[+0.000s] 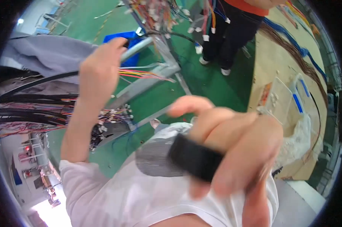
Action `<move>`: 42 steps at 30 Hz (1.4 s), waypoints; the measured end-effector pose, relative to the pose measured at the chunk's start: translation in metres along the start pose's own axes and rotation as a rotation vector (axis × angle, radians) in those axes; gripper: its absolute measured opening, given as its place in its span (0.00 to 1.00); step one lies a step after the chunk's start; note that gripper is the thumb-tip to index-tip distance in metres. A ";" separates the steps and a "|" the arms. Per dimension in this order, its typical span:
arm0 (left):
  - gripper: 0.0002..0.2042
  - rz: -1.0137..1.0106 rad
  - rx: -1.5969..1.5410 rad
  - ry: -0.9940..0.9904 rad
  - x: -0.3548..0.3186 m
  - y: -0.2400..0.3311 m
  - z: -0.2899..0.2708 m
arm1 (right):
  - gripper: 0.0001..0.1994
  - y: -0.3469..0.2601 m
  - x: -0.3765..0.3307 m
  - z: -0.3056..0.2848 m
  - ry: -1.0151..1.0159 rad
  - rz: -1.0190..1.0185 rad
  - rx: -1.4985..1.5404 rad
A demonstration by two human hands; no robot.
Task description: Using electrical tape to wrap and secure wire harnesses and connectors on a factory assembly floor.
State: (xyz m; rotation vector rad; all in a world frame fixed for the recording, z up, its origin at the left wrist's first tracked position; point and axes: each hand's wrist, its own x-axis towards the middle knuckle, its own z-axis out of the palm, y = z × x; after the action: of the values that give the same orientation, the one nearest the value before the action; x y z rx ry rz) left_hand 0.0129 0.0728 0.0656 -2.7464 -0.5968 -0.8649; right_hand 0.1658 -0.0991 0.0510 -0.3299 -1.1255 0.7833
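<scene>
My left hand is raised at the left, its fingers curled round a wire harness. The harness's black sleeved run comes in from the left, and loose red, yellow and white wires come out past the hand. A small dark piece shows at the fingertips, too little of it to name. Close to the camera, my right hand is closed on a roll of black tape. That hand and the roll are smeared by motion, and the far side of the roll is hidden.
A grey metal frame stands beyond my left hand, with a blue bin behind it. Bundled wires lie at the left. Hanging connectors and a person in dark trousers are ahead. A wooden table holds cables at right.
</scene>
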 end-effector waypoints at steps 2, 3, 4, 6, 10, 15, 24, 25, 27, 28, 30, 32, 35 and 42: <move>0.07 -0.030 -0.045 -0.004 0.005 0.000 0.000 | 0.20 0.001 -0.001 -0.002 0.042 0.019 -0.081; 0.08 -0.155 -0.094 -0.018 0.005 -0.002 0.000 | 0.19 0.003 0.000 -0.002 0.064 0.023 -0.113; 0.08 -0.282 -0.141 -0.035 0.006 -0.004 0.001 | 0.18 0.005 0.000 -0.003 0.083 0.027 -0.144; 0.08 -0.315 -0.181 -0.026 0.008 -0.005 0.004 | 0.17 0.003 0.000 -0.004 0.123 0.024 -0.205; 0.08 -0.422 -0.286 0.007 0.001 -0.013 0.006 | 0.15 0.006 0.001 -0.001 0.176 0.009 -0.278; 0.09 -0.441 -0.404 0.015 0.010 -0.004 0.008 | 0.13 0.001 -0.003 -0.002 0.221 -0.041 -0.348; 0.09 -0.585 -0.560 0.000 0.004 0.005 0.000 | 0.15 0.035 -0.003 -0.028 0.315 -0.034 -0.432; 0.09 -0.584 -0.540 0.001 0.007 0.008 0.001 | 0.15 0.058 -0.007 -0.053 0.395 0.128 -0.513; 0.09 -0.534 -0.616 -0.020 0.012 0.016 0.002 | 0.18 0.110 -0.030 -0.085 0.321 0.285 -0.873; 0.09 -0.536 -0.663 -0.010 0.012 0.017 0.004 | 0.22 0.125 -0.038 -0.086 0.234 0.372 -0.962; 0.09 -0.538 -0.657 -0.006 0.014 0.021 0.002 | 0.24 0.156 -0.051 -0.082 0.061 0.322 -1.246; 0.09 -0.542 -0.671 -0.003 0.017 0.025 -0.003 | 0.24 0.176 -0.067 -0.084 -0.018 0.270 -1.405; 0.09 -0.576 -0.690 0.031 0.021 0.024 -0.008 | 0.20 0.185 -0.084 -0.103 -0.236 0.634 -1.333; 0.11 -0.477 -0.206 -0.156 -0.003 0.003 0.010 | 0.09 0.086 -0.074 -0.108 0.026 0.842 -0.906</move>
State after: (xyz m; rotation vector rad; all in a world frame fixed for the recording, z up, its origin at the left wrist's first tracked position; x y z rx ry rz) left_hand 0.0169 0.0721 0.0552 -2.9216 -1.2984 -0.8449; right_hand 0.2141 -0.0765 -0.0966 -1.6424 -1.2660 0.9326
